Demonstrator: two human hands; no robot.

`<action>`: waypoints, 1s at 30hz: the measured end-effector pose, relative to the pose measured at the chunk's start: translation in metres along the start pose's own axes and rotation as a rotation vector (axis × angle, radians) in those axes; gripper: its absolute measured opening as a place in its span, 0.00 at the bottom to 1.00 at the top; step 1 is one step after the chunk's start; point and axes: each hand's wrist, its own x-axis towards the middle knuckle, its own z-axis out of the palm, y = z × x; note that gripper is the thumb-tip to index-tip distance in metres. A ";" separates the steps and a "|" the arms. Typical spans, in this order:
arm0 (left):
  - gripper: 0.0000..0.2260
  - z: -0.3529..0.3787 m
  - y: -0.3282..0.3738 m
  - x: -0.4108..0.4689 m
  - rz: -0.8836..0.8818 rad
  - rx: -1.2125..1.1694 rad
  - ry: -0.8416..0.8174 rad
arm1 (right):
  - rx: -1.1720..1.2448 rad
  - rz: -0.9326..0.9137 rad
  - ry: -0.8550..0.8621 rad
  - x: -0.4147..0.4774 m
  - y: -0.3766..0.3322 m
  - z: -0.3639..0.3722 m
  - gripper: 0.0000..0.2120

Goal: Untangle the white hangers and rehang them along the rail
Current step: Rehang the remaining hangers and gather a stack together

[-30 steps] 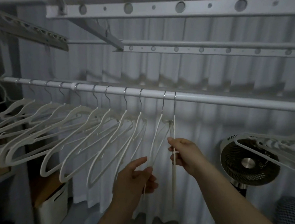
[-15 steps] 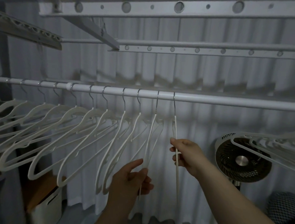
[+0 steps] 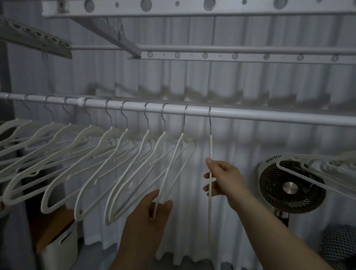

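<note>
Here's the end hanger [image 3: 210, 145], last on the right of the row, hook over the rail [image 3: 274, 118] and turned edge-on so it reads as one thin white line; the right hand [image 3: 224, 179] pinches it between thumb and fingertips partway down, I'd guess to steady it and hold it off its neighbour. That neighbour, the next hanger [image 3: 174, 161], hangs just to the left; the left hand [image 3: 150, 215] has its low end between thumb and loosely curled fingers, which looks like a way of opening a gap between the two; they hang apart, not touching that I can see.

Leftward, the other white hangers [image 3: 88, 159] spread along the rail, overlapping at the shoulders; counting hooks, I make it ten on the rail, these two included, possibly more past the left edge.

Off to the right a separate bunch [image 3: 327, 165] of white hangers juts in; several, too stacked to count; what holds them up I can't see; by my reckoning there's work left.

Behind: one fan [image 3: 291, 188], one white bin [image 3: 61, 248], the pale curtain [image 3: 235, 152].
</note>
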 end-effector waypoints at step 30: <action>0.13 0.324 0.110 -0.148 0.027 -0.255 -0.412 | -0.516 -0.208 0.523 -0.057 0.008 -0.427 0.12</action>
